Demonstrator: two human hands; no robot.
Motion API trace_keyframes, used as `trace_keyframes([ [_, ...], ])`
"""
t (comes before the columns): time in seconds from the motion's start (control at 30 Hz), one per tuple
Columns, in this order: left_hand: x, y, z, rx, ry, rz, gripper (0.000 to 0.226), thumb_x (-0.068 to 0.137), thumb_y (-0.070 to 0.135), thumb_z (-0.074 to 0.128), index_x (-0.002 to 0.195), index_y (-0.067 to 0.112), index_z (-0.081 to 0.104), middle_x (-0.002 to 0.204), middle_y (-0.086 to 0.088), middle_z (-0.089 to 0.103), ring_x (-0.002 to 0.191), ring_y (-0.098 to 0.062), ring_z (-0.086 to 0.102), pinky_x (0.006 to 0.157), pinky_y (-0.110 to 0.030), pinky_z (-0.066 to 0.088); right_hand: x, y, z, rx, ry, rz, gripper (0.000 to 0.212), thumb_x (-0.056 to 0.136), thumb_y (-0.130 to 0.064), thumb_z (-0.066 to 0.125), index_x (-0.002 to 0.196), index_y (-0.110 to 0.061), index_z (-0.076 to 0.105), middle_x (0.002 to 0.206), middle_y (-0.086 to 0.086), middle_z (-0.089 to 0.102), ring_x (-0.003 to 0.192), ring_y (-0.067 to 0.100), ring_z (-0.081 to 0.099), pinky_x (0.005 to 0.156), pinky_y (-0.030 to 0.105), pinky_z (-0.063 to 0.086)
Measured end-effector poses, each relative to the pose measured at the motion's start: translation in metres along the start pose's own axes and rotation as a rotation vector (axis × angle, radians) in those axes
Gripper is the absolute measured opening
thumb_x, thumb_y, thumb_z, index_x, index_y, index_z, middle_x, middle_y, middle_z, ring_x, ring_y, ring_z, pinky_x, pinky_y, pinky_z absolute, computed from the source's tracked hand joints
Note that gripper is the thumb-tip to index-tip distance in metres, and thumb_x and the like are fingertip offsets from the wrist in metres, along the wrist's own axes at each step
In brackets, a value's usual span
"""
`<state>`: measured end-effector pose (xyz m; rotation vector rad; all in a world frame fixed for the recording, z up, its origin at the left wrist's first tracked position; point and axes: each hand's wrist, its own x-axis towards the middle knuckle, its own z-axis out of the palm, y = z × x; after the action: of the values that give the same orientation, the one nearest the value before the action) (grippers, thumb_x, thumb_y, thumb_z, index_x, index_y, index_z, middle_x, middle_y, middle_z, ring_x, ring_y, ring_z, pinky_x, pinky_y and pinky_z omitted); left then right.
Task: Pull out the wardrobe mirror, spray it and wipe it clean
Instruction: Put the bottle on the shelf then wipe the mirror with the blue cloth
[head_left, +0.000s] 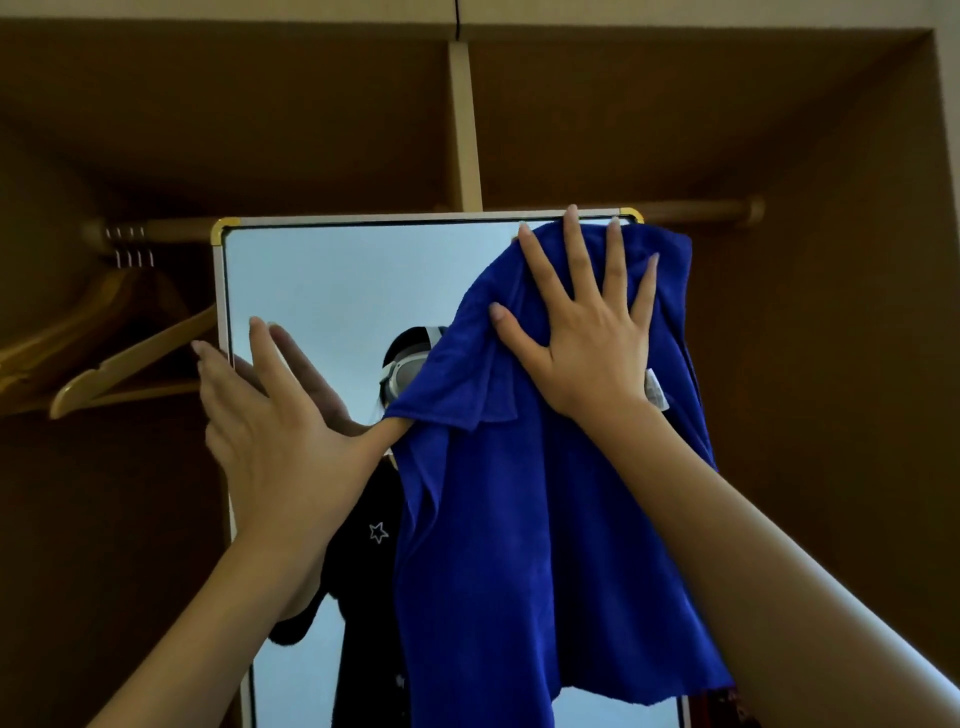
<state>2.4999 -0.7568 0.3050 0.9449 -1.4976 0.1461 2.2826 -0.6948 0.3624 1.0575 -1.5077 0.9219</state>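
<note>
Brown open wardrobe (831, 312) holding a tall white-framed mirror (322, 280).
Wooden hangers (130, 358) hang left of the left hand (270, 441), whose straight fingers brace the mirror's edge; the right hand (587, 353), fingers spread apart, presses a blue microfibre cloth (519, 545) flat on the glass.

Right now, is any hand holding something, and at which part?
Neither grips anything. The right hand presses the blue cloth flat against the mirror at the cloth's upper part. The left hand steadies the mirror's left edge.
</note>
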Motion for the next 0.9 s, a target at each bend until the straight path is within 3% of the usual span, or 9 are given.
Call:
trace_keyframes([
  [0.1,0.000,0.001,0.000,0.000,-0.008,-0.012,0.133,0.047,0.085,0.045,0.153,0.017,0.005,0.159,-0.026,0.002,0.145,-0.045,0.010,0.111,-0.060,0.022,-0.020,0.002,0.003,0.017,-0.009,0.033,0.071,0.091,-0.073,0.018,0.153,-0.041,0.008,0.164,-0.001,0.002,0.149,0.033,-0.005,0.116,0.062,-0.001],
  [0.23,0.000,0.000,0.000,0.043,-0.010,0.015,0.129,0.058,0.066,0.076,0.153,0.014,0.007,0.158,-0.028,0.006,0.143,-0.047,0.014,0.110,-0.060,0.024,-0.045,-0.005,0.006,0.028,-0.035,0.051,0.070,0.092,-0.070,0.015,0.154,-0.040,0.007,0.164,0.000,0.003,0.149,0.033,-0.006,0.116,0.063,0.000],
  [0.47,0.001,-0.010,-0.007,-0.051,-0.058,0.074,0.126,0.060,0.047,0.086,0.153,0.021,0.006,0.159,-0.020,0.004,0.145,-0.042,0.010,0.111,-0.058,0.023,-0.045,-0.039,0.010,0.028,-0.051,-0.052,0.069,0.093,-0.068,0.022,0.154,-0.038,0.010,0.164,0.000,0.005,0.149,0.035,-0.004,0.114,0.064,-0.001],
  [0.73,0.001,-0.018,-0.012,-0.197,-0.071,0.058,0.120,0.055,0.065,0.071,0.151,0.032,0.007,0.162,-0.005,0.005,0.148,-0.029,0.006,0.115,-0.054,0.027,-0.003,-0.027,0.002,0.012,-0.032,-0.100,0.069,0.092,-0.072,0.019,0.153,-0.043,0.005,0.164,-0.004,0.000,0.149,0.031,-0.007,0.115,0.062,-0.004],
  [0.9,-0.001,-0.014,-0.010,-0.150,-0.035,0.049,0.120,0.058,0.066,0.073,0.152,0.026,0.010,0.161,-0.009,0.008,0.147,-0.031,0.011,0.113,-0.055,0.028,-0.013,-0.004,0.003,0.018,-0.015,0.000,0.068,0.092,-0.072,0.018,0.152,-0.044,0.007,0.164,-0.005,0.002,0.150,0.030,-0.005,0.116,0.061,-0.004],
])
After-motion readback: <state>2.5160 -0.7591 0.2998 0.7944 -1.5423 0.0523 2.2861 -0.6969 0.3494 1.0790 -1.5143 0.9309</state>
